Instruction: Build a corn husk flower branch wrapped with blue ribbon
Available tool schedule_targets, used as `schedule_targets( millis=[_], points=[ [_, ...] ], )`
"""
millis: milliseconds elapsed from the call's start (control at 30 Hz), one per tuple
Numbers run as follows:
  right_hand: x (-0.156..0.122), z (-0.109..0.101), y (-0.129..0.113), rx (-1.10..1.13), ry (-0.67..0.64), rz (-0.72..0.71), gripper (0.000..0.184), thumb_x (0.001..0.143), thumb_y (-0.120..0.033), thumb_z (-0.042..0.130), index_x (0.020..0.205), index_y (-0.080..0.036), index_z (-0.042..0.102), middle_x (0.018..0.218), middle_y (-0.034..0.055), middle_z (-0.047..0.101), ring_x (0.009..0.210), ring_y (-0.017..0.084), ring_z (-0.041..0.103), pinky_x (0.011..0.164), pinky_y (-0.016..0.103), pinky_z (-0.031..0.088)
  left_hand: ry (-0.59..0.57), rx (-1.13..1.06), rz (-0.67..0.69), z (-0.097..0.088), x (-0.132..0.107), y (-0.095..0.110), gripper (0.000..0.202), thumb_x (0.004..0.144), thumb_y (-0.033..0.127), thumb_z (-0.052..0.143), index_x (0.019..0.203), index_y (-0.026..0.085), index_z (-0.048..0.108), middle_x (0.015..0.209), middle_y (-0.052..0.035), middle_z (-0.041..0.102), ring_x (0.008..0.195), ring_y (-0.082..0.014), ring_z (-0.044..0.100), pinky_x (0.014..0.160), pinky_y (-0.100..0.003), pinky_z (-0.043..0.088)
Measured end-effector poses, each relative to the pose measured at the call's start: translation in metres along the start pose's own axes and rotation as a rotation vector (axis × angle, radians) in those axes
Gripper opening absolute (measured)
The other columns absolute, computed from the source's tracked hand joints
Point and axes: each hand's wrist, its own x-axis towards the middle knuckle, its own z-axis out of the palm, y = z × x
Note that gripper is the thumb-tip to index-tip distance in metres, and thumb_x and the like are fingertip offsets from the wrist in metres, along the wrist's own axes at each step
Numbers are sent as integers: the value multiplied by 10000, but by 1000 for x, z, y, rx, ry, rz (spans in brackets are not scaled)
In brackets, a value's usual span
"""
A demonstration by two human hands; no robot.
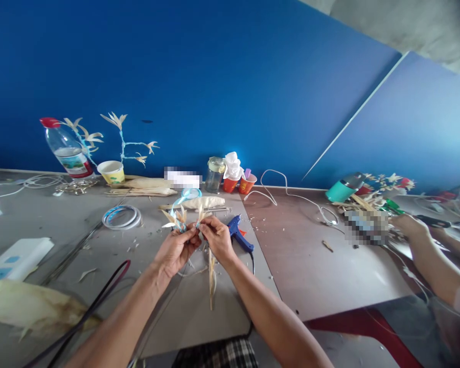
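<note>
Low over the table, my left hand (179,248) and my right hand (217,237) meet, fingertips closed in a pinch. Between them is a small spray of pale husk-like flowers (180,219) wrapped in light blue strip. A single flower (200,212) stands up at my right fingertips. Which fingers bear on which stem is partly hidden. Just behind the hands lies a roll of light blue tape (190,194). To the right of my right hand rests a blue glue gun (238,233). Dry husk strips (211,286) lie below the hands.
A plastic bottle (69,153) and a paper cup (112,171) with finished flower stems stand at the back left. White tape rolls (121,217) lie left. Along the wall are a glass jar (214,175) and red cups (247,183). Another person's hand (410,226) works at right.
</note>
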Motion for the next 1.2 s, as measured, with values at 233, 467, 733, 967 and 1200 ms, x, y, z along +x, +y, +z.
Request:
schedule_targets(
  millis=[233,467,733,967,1200],
  points=[
    [-4,5,-5,-1,51,21,228,754,-365,607,648,-190,505,594,-25,507,553,105,463,531,224,398,23,37,44,-2,3,-12,191,566,63,799,724,71,693,639,-17,623,546,-70,538,546,-185,464],
    [-10,15,-12,-23,106,118,232,799,-413,516,693,-211,476,585,-24,520,493,109,457,449,219,387,-32,56,10,8,-1,-14,202,536,108,831,622,88,649,547,28,534,482,-33,429,489,-161,404],
    [-3,7,0,102,114,100,364,808,-520,507,723,-175,586,602,-12,504,531,100,424,513,232,361,-7,72,-14,2,-3,-10,188,593,137,801,659,98,630,567,29,504,464,-31,408,460,-164,372],
    [-1,3,4,397,108,239,366,709,-520,625,804,-167,636,654,-7,554,484,76,386,472,229,308,19,96,17,1,-2,-8,192,582,127,791,627,106,606,566,32,492,461,-33,388,457,-177,344],
    [-7,8,-4,361,106,251,253,635,-372,705,657,-175,546,576,-42,497,494,66,379,494,208,311,84,511,267,0,-1,-14,176,579,208,788,570,154,620,535,24,507,507,-91,401,492,-226,310]
  ],
)
